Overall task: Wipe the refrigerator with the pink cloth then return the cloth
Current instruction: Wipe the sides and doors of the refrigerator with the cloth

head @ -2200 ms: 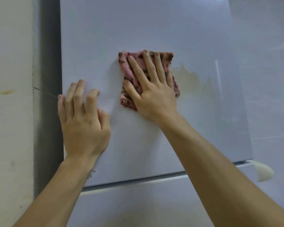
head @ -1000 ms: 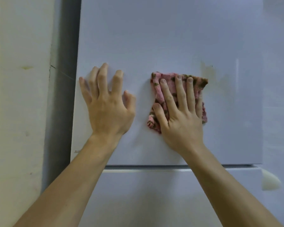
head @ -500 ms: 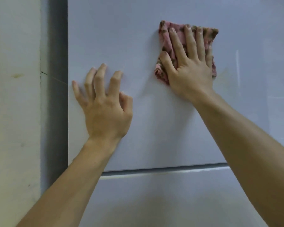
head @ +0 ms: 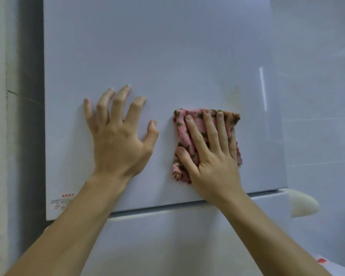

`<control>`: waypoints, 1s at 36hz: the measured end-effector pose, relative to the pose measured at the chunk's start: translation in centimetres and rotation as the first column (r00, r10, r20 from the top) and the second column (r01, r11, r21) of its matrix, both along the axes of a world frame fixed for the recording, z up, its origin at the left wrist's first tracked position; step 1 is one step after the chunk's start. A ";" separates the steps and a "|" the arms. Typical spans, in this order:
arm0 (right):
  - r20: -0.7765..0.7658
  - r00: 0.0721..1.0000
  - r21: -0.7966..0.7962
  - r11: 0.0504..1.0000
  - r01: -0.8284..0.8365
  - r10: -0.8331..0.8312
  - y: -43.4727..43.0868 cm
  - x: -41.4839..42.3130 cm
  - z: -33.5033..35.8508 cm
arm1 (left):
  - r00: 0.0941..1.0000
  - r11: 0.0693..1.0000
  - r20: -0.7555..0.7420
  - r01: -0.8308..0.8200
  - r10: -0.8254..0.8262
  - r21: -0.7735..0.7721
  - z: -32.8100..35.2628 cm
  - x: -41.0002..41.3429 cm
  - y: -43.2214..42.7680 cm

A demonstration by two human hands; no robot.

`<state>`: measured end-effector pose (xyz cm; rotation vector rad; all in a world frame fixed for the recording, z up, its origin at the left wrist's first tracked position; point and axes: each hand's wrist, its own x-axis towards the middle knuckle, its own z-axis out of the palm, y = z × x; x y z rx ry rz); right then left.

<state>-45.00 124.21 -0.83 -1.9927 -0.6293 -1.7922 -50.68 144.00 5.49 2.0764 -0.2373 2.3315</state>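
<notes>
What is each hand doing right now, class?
Left hand: open, spread fingers touching the pale glossy refrigerator door.
Right hand: open, straight fingers pressing the folded pink cloth.

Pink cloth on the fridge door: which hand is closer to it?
Right. The right hand presses flat on the pink cloth; the left hand rests on the bare door beside it, apart.

Our left hand (head: 118, 140) is braced on the refrigerator door (head: 147, 56) by its fingertips. The fingers are spread and arched at the knuckles, with the thumb set out to the right. Our right hand (head: 213, 160) lies flat on the pink cloth (head: 182, 136), fingers straight, close together and pointing up, thumb angled left. It presses and does not grip. The hands are side by side, apart. Both bare forearms rise from the bottom corners of the view, converging upward.
</notes>
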 end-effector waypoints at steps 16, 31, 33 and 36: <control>-0.123 0.992 0.130 0.991 -0.024 0.040 -2.7 0.5 10.6 | 0.999 0.999 0.045 -0.014 0.016 -0.032 0.0 0.7 -1.1; -0.070 0.997 0.110 0.994 -0.016 0.024 -5.0 1.8 2.4 | 0.997 0.998 0.041 -0.058 0.058 0.006 0.7 1.2 -3.0; -0.057 0.998 0.127 0.992 -0.004 0.011 -5.5 2.0 5.3 | 0.997 0.998 0.049 -0.065 0.065 0.005 0.8 1.3 -3.0; -0.104 0.995 0.167 0.986 0.014 0.003 -6.4 2.0 10.3 | 0.997 0.998 0.052 -0.065 0.064 0.008 0.8 1.4 -3.1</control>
